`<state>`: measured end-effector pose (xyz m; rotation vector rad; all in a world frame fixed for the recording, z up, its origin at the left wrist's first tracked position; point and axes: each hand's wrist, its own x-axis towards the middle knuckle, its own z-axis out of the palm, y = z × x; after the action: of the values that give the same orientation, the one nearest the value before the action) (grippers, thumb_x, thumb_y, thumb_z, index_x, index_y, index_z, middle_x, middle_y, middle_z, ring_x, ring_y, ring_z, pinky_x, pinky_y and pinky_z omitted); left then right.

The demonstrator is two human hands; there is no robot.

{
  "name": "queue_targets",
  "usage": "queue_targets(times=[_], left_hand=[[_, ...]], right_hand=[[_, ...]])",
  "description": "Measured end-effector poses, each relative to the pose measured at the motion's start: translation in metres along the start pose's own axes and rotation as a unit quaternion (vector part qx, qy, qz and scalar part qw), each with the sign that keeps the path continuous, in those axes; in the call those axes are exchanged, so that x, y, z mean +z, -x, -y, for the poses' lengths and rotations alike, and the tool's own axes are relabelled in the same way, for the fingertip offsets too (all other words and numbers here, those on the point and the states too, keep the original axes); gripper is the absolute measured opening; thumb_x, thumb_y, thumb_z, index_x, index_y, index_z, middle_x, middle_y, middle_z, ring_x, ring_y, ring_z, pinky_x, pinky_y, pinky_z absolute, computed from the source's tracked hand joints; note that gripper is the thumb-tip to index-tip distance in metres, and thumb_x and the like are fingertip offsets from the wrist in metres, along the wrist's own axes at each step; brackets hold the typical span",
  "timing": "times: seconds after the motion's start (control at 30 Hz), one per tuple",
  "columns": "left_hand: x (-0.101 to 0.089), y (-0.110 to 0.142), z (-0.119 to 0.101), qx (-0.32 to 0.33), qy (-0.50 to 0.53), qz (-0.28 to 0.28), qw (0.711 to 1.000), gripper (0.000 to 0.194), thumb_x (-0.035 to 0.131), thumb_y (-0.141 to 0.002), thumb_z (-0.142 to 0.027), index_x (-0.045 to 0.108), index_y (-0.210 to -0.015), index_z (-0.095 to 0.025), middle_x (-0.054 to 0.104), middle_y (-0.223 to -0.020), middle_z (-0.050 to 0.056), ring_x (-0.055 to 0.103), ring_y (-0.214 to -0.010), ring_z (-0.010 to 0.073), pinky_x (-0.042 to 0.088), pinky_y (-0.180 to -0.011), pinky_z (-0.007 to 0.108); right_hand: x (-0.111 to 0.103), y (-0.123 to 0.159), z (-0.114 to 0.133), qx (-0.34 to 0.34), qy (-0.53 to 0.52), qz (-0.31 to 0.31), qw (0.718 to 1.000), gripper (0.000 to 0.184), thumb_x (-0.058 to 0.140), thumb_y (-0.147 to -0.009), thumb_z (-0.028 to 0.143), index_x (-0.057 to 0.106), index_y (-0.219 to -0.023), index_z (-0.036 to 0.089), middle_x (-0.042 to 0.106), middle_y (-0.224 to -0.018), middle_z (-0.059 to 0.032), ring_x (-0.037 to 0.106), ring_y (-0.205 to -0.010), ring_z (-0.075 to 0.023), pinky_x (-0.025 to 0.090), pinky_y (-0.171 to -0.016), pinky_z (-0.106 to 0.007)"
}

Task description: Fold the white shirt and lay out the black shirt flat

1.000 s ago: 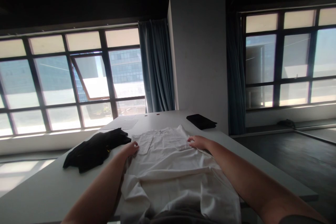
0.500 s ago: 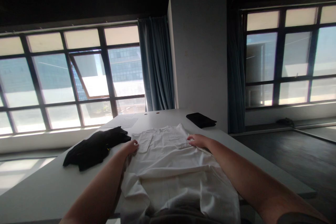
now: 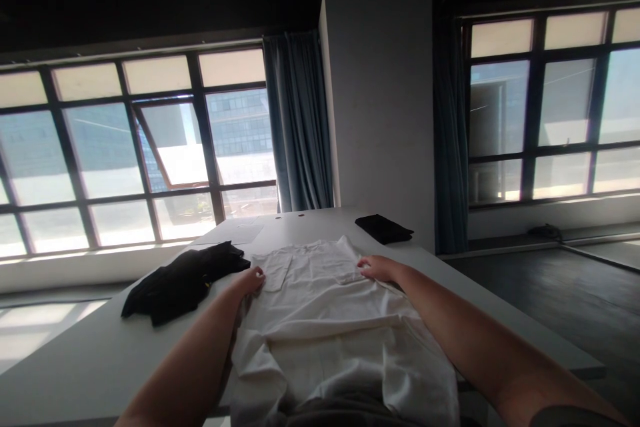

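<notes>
A white shirt lies spread on the white table, its near end hanging over the front edge towards my body. Folded-in flaps, apparently the sleeves, lie on its upper left and upper right, and wrinkles cross its middle. My left hand is closed on the shirt's left edge, thumb and finger pinched together by the left flap. On the opposite edge my right hand grips the cloth in the same pinching way. Just left of my left hand is a crumpled black garment.
The white table reaches to a pillar at the back. A folded black cloth lies at its far right. Blue-grey curtains and large windows stand behind, with one pane tilted open.
</notes>
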<state>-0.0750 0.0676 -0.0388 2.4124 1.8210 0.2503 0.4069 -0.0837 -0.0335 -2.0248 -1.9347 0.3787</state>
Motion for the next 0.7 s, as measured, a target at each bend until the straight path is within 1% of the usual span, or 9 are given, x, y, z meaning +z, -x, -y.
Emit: queue_targets(times=[0.17, 0.37, 0.5, 0.7], left_hand=[[0.000, 0.001, 0.000, 0.003, 0.004, -0.005, 1.000, 0.025, 0.062, -0.115, -0.025, 0.079, -0.131, -0.016, 0.085, -0.112, 0.017, 0.083, -0.108, 0.0314, 0.058, -0.088, 0.034], [-0.001, 0.001, -0.001, -0.002, 0.020, -0.016, 1.000, 0.022, 0.071, -0.107, -0.028, 0.079, -0.124, -0.016, 0.085, -0.108, 0.017, 0.083, -0.106, 0.0335, 0.060, -0.088, 0.035], [-0.002, 0.003, -0.003, -0.002, 0.028, -0.019, 0.999, 0.021, 0.069, -0.107, -0.026, 0.080, -0.121, -0.016, 0.085, -0.108, 0.017, 0.083, -0.107, 0.0337, 0.059, -0.087, 0.035], [-0.004, 0.006, -0.004, -0.005, 0.033, -0.019, 0.999, 0.017, 0.070, -0.107, -0.025, 0.080, -0.119, -0.016, 0.085, -0.110, 0.017, 0.083, -0.108, 0.0335, 0.059, -0.090, 0.035]], right_hand=[[-0.003, 0.006, 0.007, 0.010, -0.001, 0.009, 1.000, 0.054, 0.074, -0.100, 0.033, 0.080, -0.151, 0.017, 0.078, -0.150, -0.0176, 0.074, -0.137, -0.0354, 0.052, -0.116, -0.039], [-0.004, 0.009, 0.011, 0.009, 0.008, 0.006, 1.000, 0.054, 0.074, -0.100, 0.032, 0.080, -0.151, 0.016, 0.079, -0.150, -0.0173, 0.074, -0.138, -0.0353, 0.053, -0.116, -0.039], [-0.005, 0.009, 0.012, 0.010, 0.011, 0.012, 1.000, 0.054, 0.073, -0.101, 0.032, 0.079, -0.152, 0.016, 0.077, -0.153, -0.0176, 0.073, -0.141, -0.0351, 0.051, -0.119, -0.039], [-0.005, 0.009, 0.012, 0.011, 0.007, 0.008, 1.000, 0.052, 0.073, -0.100, 0.032, 0.081, -0.150, 0.018, 0.079, -0.150, -0.0157, 0.074, -0.139, -0.0344, 0.052, -0.118, -0.039]])
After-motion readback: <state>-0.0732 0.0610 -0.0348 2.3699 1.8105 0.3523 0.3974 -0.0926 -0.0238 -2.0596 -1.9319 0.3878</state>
